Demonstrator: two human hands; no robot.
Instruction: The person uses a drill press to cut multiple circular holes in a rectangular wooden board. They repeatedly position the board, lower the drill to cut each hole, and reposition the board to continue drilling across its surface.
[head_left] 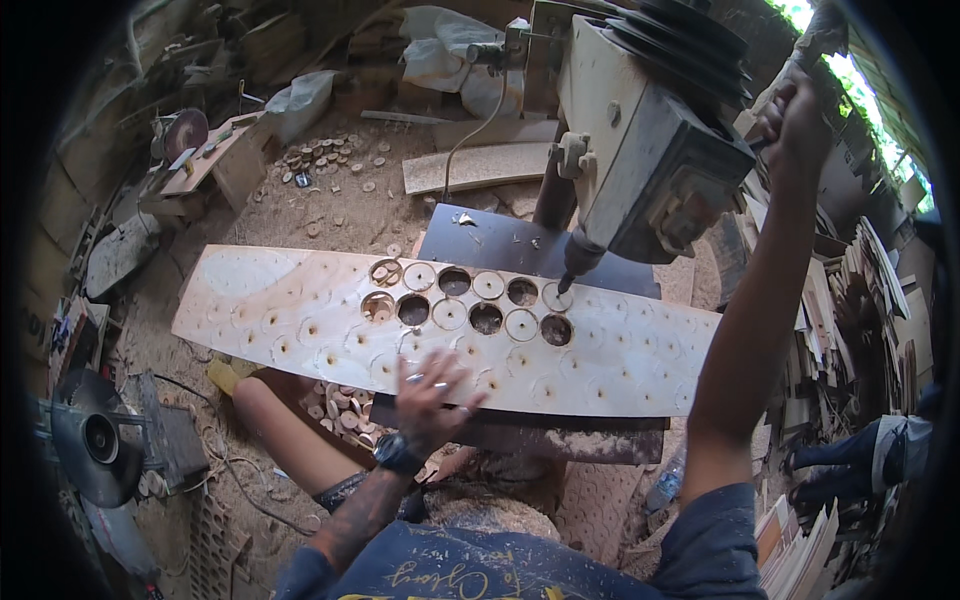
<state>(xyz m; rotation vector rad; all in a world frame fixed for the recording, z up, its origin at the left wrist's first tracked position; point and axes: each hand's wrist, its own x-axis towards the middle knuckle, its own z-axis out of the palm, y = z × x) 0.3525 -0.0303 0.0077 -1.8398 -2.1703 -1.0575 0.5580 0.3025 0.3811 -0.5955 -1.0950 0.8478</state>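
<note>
Plywood board (pixel 620 355) laid crosswise at centre, over a dark metal table (pixel 490 238), under the head of a drill press (pixel 640 150). Two rows of round cuts are seen mid-board: some cut right through, others still filled by discs; the rest of the surface is marked with faint circles and small dark spots. The drill chuck (pixel 583 252) is lowered over the rightmost disc of the far row; whether contact is made by its tip cannot be told.

Left hand (pixel 430 388) is placed at the board's near edge, left of centre, motion-blurred, fingers spread apart; a watch (pixel 398 453) is worn on that wrist. Right hand (pixel 795 130) is raised far right, fingers curled together and clamped on a dark lever (pixel 762 145), mostly hidden.

Loose wooden discs (pixel 350 408) are heaped below the near edge, left; more discs (pixel 325 155) are scattered on the floor, far left. Wood strips (pixel 850 320) are stacked on the right. A black fan (pixel 100 440) is positioned near left.
</note>
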